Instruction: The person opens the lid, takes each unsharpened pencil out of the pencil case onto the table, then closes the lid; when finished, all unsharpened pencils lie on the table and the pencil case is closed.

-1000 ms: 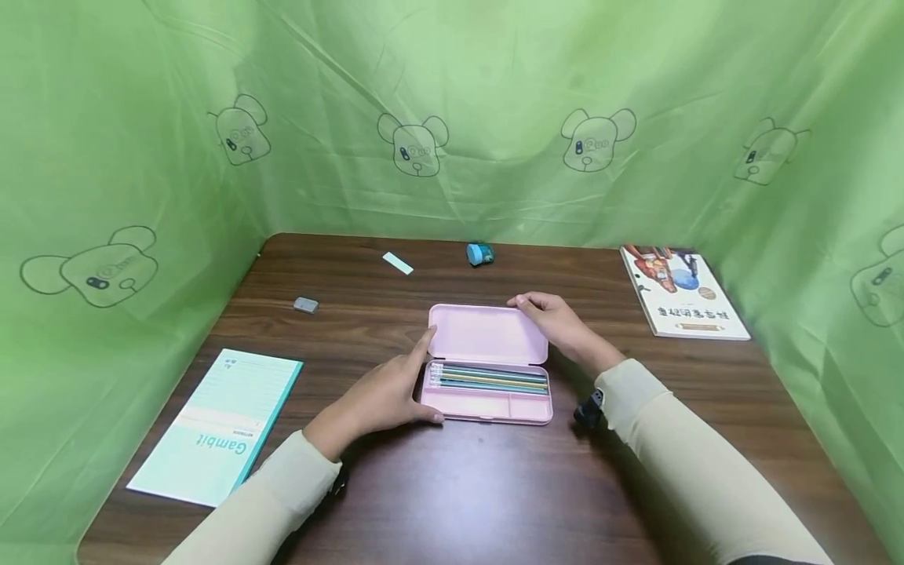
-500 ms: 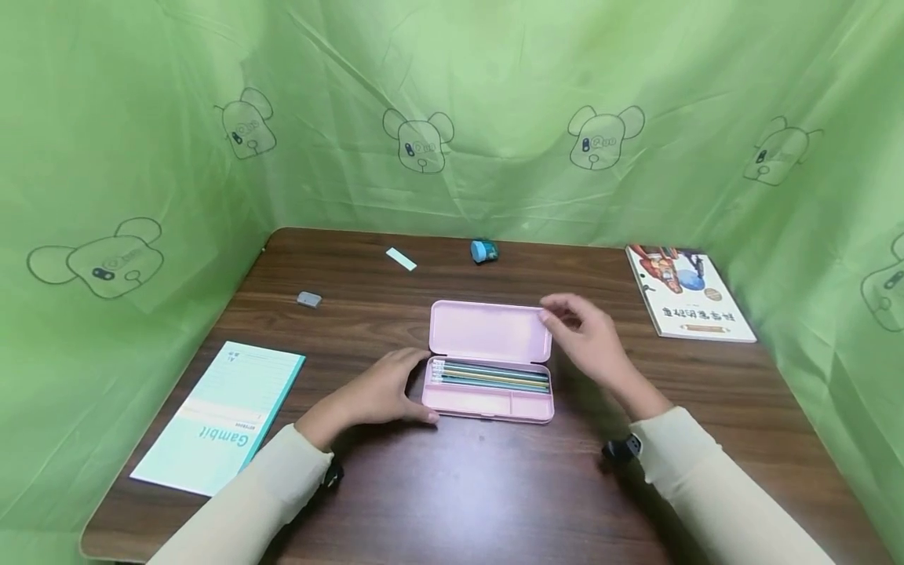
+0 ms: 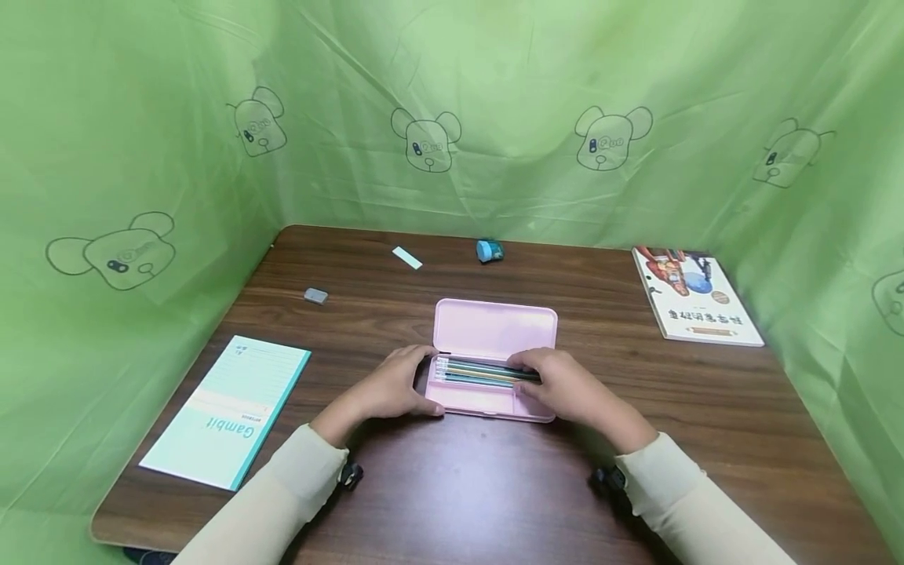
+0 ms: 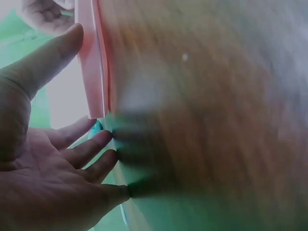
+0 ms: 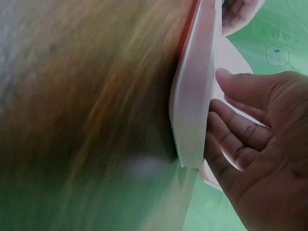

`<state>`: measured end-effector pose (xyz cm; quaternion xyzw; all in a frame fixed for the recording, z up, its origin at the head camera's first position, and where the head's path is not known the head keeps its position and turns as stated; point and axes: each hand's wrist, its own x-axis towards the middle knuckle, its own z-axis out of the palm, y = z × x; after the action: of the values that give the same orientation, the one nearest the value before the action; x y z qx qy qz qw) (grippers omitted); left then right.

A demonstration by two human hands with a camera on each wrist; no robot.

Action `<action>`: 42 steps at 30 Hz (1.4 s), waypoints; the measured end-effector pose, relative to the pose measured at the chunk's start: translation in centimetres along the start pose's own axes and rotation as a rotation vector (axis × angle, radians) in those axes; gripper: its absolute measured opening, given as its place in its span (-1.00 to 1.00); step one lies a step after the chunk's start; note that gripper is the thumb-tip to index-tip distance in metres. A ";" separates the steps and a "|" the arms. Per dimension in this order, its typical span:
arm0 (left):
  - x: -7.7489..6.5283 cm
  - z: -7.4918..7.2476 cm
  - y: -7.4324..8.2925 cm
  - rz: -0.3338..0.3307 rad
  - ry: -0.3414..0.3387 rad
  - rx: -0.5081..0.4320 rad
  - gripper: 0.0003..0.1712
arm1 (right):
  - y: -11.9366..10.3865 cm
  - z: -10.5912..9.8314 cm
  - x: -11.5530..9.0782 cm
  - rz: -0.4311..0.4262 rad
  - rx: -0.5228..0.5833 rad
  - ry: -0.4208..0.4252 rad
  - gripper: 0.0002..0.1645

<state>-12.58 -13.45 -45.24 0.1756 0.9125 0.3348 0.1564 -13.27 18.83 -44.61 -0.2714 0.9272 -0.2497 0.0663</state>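
A pink pencil case lies on the table with its lid folded back. Several pencils lie side by side in its long rear compartment, white eraser ends to the left. My left hand holds the case's left end, thumb at the front corner and index finger at the back; the left wrist view shows the other fingers spread beside it. My right hand reaches into the right part of the case, thumb and index finger on either side of the pencils' right ends. Whether it pinches them I cannot tell.
A mint notebook lies at the left and a grey eraser beyond it. Near the back edge are a pale strip and a teal pencil sharpener. A book lies at the right; green curtains enclose the table.
My right hand has left the lid's right corner and come down and left over the pencils in the case. The left hand stays at the case's left end.
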 end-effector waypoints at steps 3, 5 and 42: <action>0.1 0.3 -0.4 0.009 0.018 -0.004 0.14 | -0.2 0.1 0.1 -0.016 -0.045 -0.005 -0.65; 0.2 0.4 -0.7 0.017 0.021 -0.014 0.14 | -0.4 0.2 0.1 -0.025 -0.058 -0.003 -0.65; 1.3 1.6 -2.8 0.098 0.054 -0.016 0.11 | 0.1 -0.4 0.6 -0.017 0.136 -0.141 -0.66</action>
<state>-13.69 -14.02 -48.50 0.2097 0.9040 0.3539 0.1163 -13.96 18.79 -44.32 -0.2909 0.8987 -0.2931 0.1475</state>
